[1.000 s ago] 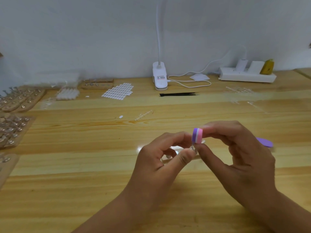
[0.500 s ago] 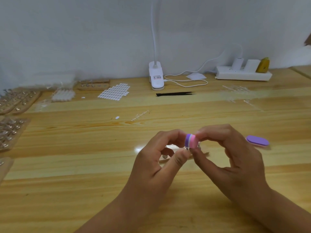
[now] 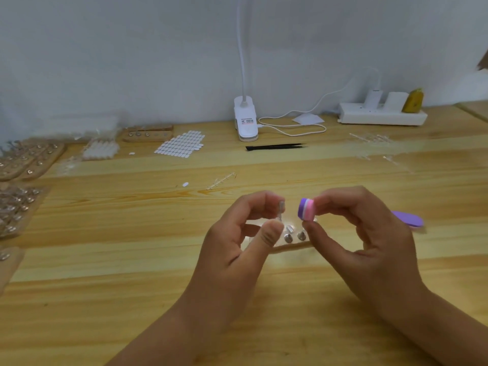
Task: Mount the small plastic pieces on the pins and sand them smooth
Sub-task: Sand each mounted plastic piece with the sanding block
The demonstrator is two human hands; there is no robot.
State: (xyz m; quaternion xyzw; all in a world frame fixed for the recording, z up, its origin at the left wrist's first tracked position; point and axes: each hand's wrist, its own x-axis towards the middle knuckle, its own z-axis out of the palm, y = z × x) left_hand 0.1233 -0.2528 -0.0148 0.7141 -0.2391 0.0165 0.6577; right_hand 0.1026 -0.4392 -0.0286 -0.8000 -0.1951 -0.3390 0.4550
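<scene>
Head view: your left hand (image 3: 237,249) pinches a pin (image 3: 281,212), topped by a small pale plastic piece, upright between forefinger and thumb. Just to its right, across a narrow gap, your right hand (image 3: 369,247) clamps the purple-and-pink sanding block (image 3: 306,209) between thumb and fingertips. Under your hands a wooden strip (image 3: 293,247) lies on the table (image 3: 132,260) with more pins (image 3: 288,237) standing in it and a purple file (image 3: 408,219) just beyond your right hand; farther back lie black tweezers (image 3: 276,147), a sheet of small white pieces (image 3: 182,143), a white clip lamp (image 3: 245,122) and a power strip (image 3: 380,117).
</scene>
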